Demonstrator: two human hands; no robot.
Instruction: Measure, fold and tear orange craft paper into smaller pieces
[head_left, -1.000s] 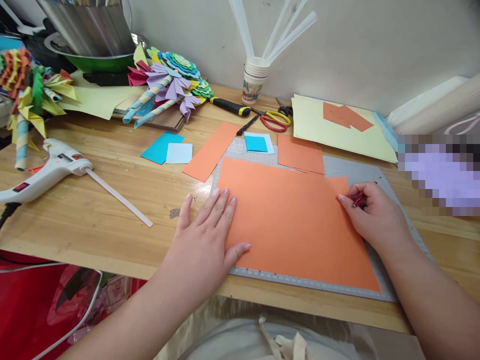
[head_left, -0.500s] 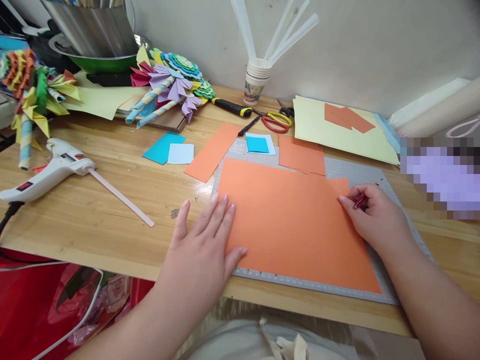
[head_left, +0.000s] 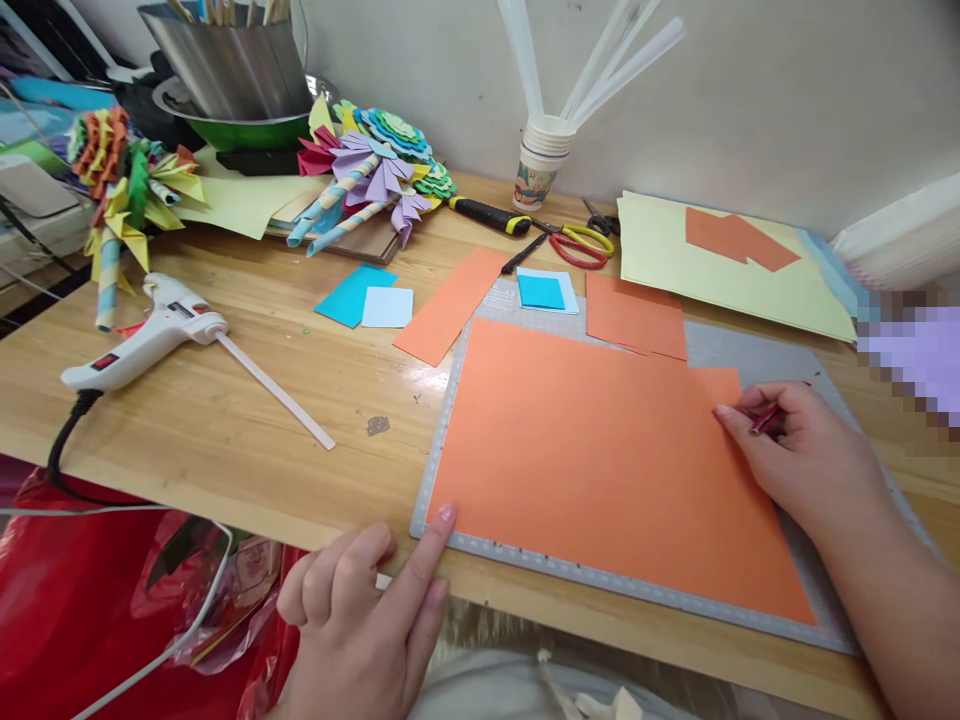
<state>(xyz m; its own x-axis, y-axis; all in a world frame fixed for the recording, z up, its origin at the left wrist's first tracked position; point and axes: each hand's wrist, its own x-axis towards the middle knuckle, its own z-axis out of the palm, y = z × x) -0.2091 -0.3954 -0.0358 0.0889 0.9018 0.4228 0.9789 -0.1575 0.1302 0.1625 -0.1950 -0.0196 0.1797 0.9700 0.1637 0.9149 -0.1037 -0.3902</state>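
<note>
On the grey cutting mat [head_left: 757, 350], at the front of the wooden table [head_left: 352, 490]: one large orange sheet [head_left: 600, 460], lying flat. Left hand [head_left: 367, 610]: index finger extended onto the sheet's near left corner, other fingers curled, nothing seen in its grasp. Right hand [head_left: 810, 460]: closed around a slim dark-red tool [head_left: 766, 418], thumb and forefinger at the sheet's right edge; whether they pinch the paper, cannot tell. Risks, as judged: sheet liable to pivot, one fingertip giving little hold; right edge liable to crease if tugged; paper liable to be marked, should the tool's end touch it. Also listed: white glue gun [head_left: 161, 335], left; its black cable [head_left: 56, 445] hangs past the table edge and, if snagged, could drag the gun.
</note>
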